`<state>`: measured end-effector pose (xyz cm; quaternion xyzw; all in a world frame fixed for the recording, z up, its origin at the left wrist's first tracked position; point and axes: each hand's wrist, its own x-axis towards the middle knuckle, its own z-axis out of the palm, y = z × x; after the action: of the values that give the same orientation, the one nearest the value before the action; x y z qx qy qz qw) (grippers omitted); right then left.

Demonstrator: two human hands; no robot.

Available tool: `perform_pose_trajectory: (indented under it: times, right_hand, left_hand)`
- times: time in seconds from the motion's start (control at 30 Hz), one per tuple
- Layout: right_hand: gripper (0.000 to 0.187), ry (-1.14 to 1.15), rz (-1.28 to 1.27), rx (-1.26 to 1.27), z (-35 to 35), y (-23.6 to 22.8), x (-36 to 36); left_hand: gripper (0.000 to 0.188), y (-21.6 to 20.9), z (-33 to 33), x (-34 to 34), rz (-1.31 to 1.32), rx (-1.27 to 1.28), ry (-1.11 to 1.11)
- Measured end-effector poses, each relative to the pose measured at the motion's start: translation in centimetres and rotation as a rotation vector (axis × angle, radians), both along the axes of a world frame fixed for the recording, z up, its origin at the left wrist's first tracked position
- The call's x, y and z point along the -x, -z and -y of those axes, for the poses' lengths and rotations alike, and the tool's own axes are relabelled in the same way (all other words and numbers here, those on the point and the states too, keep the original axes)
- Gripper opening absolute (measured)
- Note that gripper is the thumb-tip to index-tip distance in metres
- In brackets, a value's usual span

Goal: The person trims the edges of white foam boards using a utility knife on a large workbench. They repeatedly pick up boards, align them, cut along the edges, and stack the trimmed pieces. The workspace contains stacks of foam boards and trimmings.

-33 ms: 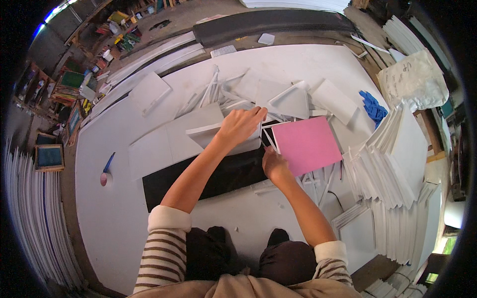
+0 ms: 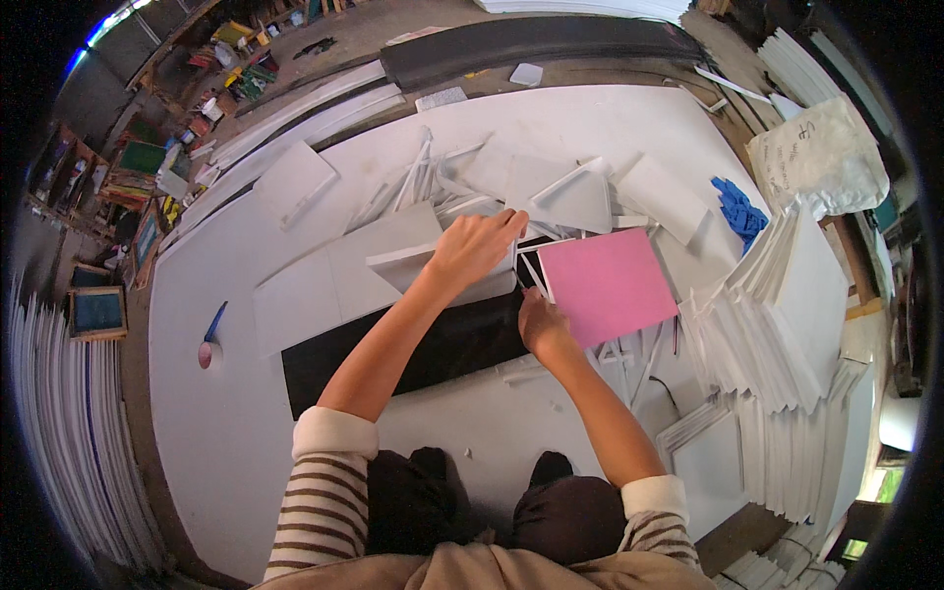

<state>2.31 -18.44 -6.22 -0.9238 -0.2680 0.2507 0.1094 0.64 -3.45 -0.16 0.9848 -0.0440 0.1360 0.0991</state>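
My left hand [image 2: 476, 248] is closed, its fingertips at the upper end of a white board piece [image 2: 492, 288] lying over a long black sheet [image 2: 403, 354]. Below and to its right, my right hand [image 2: 543, 320] is closed too. Something thin and dark shows at its fingertips, too small to name. Narrow white strips [image 2: 532, 270] lie between that hand and a square pink board [image 2: 610, 287] on the right. A white slab [image 2: 401, 260] sits on edge or tilted behind my left wrist.
White offcuts [image 2: 418, 172] litter the far side of the white work surface [image 2: 216, 423]. Stacked white boards [image 2: 777, 315] and a crumpled blue glove [image 2: 737, 213] are on the right. A blue-handled tool [image 2: 211, 324] lies at left, near more upright white sheets [image 2: 79, 433].
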Motion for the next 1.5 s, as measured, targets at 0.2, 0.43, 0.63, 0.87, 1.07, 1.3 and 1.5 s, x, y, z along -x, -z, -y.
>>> perform_pose_trajectory:
  times: [0.2, 0.43, 0.63, 0.87, 1.07, 1.3, 1.5]
  right_hand:
    - [0.017, 0.055, -0.081, -0.096, -0.7, 3.9, -0.7]
    - [0.022, 0.01, -0.087, -0.066, -1.0, 7.6, -1.1]
    - [0.024, -0.001, -0.094, -0.045, -0.4, 6.9, -1.8]
    - [0.021, 0.037, -0.06, -0.078, 0.8, 7.2, 0.2]
    - [0.02, 0.016, 0.017, -0.127, -0.1, 12.8, -0.4]
    - [0.026, -0.076, 0.097, -0.098, 2.3, 14.5, 1.9]
    - [0.025, -0.14, 0.284, -0.144, 6.2, 15.9, 4.4]
  left_hand:
    - [0.028, -0.2, 0.1, 0.1, -0.073, -0.011, -0.036]
    - [0.029, -0.3, 0.8, 0.5, -0.058, -0.064, -0.056]
    - [0.029, 0.0, 0.8, 0.3, -0.001, -0.035, -0.061]
    - [0.013, 0.4, 0.1, 0.1, 0.135, -0.071, 0.005]
    - [0.016, -0.3, 0.5, 0.2, 0.037, -0.082, 0.0]
    - [0.033, -0.3, -0.3, 0.5, -0.059, 0.014, -0.024]
    - [0.04, -1.2, 0.6, 0.8, -0.091, 0.017, 0.011]
